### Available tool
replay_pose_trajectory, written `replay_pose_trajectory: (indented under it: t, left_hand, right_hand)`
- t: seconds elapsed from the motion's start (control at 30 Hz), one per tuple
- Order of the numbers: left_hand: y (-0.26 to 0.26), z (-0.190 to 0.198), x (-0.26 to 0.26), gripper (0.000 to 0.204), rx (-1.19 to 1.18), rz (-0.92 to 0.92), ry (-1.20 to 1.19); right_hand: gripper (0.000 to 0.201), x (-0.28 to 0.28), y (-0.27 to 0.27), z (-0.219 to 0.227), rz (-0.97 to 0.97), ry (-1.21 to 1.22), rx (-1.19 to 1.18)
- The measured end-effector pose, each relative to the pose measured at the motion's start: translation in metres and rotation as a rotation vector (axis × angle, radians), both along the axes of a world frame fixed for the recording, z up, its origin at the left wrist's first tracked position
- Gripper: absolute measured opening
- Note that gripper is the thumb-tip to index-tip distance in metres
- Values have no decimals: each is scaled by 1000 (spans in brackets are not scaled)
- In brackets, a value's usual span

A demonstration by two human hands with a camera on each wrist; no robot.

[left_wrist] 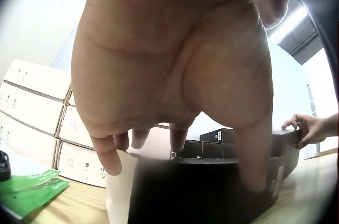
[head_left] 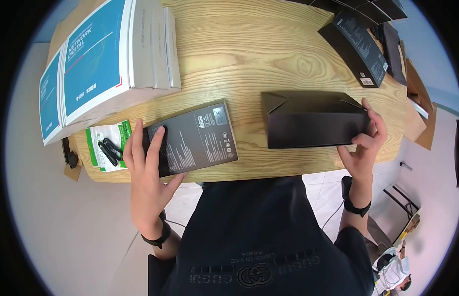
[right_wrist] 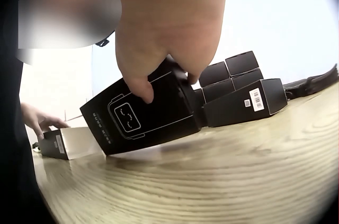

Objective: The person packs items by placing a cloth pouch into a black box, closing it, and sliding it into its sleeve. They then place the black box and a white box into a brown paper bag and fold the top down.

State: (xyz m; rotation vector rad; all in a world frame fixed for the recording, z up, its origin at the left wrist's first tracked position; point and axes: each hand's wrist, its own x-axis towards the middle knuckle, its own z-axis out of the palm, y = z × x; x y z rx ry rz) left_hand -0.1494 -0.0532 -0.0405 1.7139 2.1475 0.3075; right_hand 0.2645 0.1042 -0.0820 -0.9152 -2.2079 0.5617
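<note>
My left hand (head_left: 148, 177) lies across a printed black box (head_left: 202, 140) near the table's front edge, gripping it with thumb at its near side and fingers over the far part. A pale side of that box shows in the left wrist view. My right hand (head_left: 363, 148) holds a second black box (head_left: 313, 130) by its right end, thumb on the near side. Creased flaps show along its upper side in the head view. Seen from the right wrist, this box (right_wrist: 148, 110) leans at a tilt and bears a line drawing of a device.
Beyond the left hand stand stacked white boxes with blue tops (head_left: 94, 54). A green-and-white bag (head_left: 95, 153) with a black cable (head_left: 110, 150) lies beside that hand. At back right are another black box (head_left: 355, 49), several more behind, and a dark pouch (head_left: 390, 52).
</note>
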Motion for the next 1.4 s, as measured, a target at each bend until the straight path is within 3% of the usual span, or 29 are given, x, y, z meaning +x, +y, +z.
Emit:
replay_pose_trajectory:
  t: [0.03,0.1,0.17,0.2,0.23,0.3,0.37,0.53,0.67,0.73,0.83,1.4]
  left_hand:
    - [1,-1,-1,108,2,-30,12]
    - [2,-2,-5,106,2,-56,26]
    - [2,-2,-10,101,25,-113,54]
    - [3,-2,-12,101,22,-111,56]
    - [3,-4,-13,100,31,-107,14]
    - [3,-8,-16,99,40,-108,-32]
    - [3,-12,-18,97,74,-96,-192]
    - [3,-14,-20,97,70,-148,-197]
    - [2,-16,-21,97,69,-154,-210]
    - [1,-16,-21,97,71,-153,-209]
    - [3,-16,-20,96,78,-158,-216]
    - [6,-26,-11,93,150,-228,-260]
  right_hand:
    - [52,-1,0,0,-3,-82,91]
    - [50,8,-5,-2,24,-133,39]
    - [54,8,-10,2,92,53,-219]
    - [70,14,-9,-4,132,207,-313]
    - [70,16,-10,-8,132,208,-314]
    - [81,18,-13,-9,-7,241,-429]
    - [81,9,-15,-8,-50,-71,-415]
    - [87,8,-19,-15,3,-70,-525]
    - [90,-14,-27,6,-26,-76,-452]
    - [91,-17,-31,13,60,-408,-385]
    - [89,-18,-33,0,38,-363,-279]
    - [80,-18,-23,-1,42,-253,-271]
